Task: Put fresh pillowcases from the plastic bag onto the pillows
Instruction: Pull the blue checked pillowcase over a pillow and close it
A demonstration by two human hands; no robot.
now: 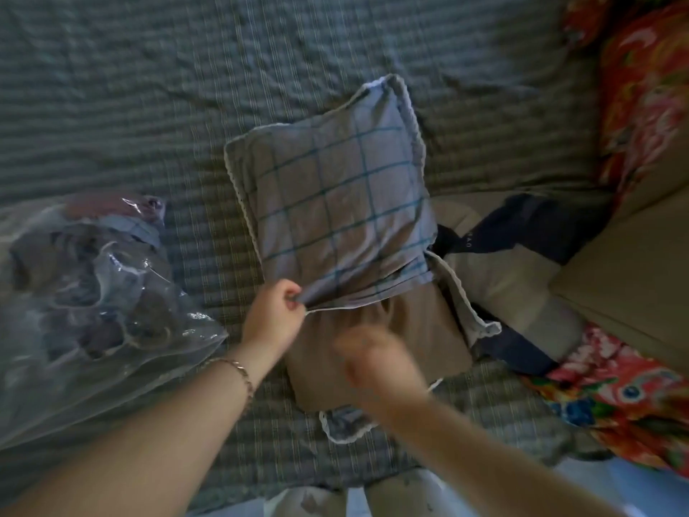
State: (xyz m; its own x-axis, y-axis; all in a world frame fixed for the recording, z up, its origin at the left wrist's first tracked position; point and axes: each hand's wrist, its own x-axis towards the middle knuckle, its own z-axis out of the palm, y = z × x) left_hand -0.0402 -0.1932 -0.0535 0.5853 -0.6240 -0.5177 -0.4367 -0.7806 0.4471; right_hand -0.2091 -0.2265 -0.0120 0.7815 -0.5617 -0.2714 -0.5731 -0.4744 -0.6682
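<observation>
A pillow lies on the bed, its far half inside a grey-blue checked pillowcase with white trim. The near half shows as bare brown pillow. My left hand pinches the pillowcase's open edge at its left corner. Blurred by motion, my right hand hovers over the brown pillow end; its fingers look curled, and whether it holds anything cannot be told. A clear plastic bag with folded cloth inside lies to the left on the bed.
A grey-green striped bed cover spreads under everything. To the right lie another beige pillow with dark navy cloth, a beige cushion, and a red floral blanket. A loose trimmed flap lies by my right wrist.
</observation>
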